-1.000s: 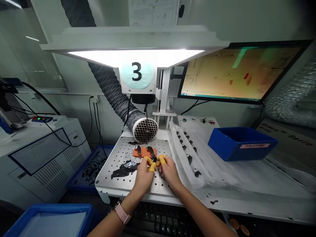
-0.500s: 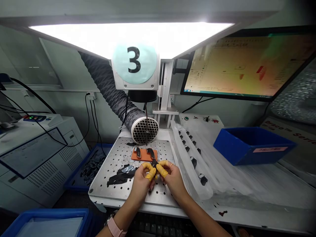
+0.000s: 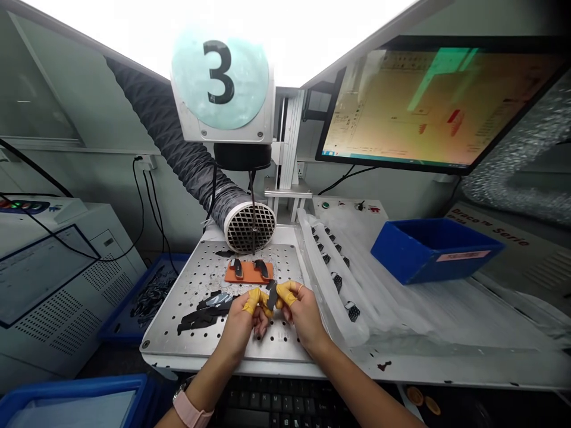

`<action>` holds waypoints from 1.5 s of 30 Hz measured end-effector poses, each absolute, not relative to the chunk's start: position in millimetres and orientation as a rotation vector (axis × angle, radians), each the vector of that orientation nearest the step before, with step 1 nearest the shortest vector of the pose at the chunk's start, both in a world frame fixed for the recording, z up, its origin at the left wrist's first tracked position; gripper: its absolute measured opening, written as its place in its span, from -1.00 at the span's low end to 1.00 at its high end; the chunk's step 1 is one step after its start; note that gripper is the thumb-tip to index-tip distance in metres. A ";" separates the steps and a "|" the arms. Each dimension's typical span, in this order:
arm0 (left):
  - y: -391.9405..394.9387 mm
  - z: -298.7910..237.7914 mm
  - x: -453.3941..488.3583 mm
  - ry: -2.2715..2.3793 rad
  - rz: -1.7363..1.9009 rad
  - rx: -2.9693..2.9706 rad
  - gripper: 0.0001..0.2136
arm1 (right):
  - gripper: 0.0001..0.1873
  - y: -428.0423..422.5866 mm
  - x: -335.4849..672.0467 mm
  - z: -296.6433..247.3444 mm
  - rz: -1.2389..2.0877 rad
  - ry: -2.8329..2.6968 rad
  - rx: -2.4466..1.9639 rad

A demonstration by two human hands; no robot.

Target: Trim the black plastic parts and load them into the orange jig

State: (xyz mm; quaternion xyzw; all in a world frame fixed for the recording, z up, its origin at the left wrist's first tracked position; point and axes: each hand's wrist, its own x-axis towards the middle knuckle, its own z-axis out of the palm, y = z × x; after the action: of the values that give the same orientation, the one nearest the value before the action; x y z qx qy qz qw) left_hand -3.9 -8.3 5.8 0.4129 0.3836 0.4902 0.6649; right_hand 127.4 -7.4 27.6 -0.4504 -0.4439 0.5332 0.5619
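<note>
The left hand (image 3: pixel 238 324) and right hand (image 3: pixel 302 315) meet over a perforated metal plate (image 3: pixel 285 261), their fingers (image 3: pixel 289 291) closed from both sides on a small black part (image 3: pixel 271 295) and capped with yellow finger cots. Just beyond, an orange pad (image 3: pixel 248 272) carries two black pieces (image 3: pixel 238 268); black scraps (image 3: pixel 198 321) lie beside the left hand.

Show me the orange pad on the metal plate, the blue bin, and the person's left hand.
orange pad (image 3: pixel 248 272), head view, bare top surface between the two black pieces
blue bin (image 3: pixel 423 267), head view, front wall left of the label
left hand (image 3: pixel 238 324), head view, back of the hand
</note>
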 end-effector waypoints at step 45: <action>-3.4 4.4 5.0 0.915 1.188 0.867 -0.72 | -0.68 -1.6 136.9 12.8 1.228 -1.219 -1.006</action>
State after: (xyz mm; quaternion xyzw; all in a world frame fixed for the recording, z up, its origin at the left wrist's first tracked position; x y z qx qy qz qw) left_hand 5.0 -3.4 4.4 0.3811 0.4024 0.5226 0.6479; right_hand 136.9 -1.6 12.8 -0.4232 -0.5128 0.5165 0.5396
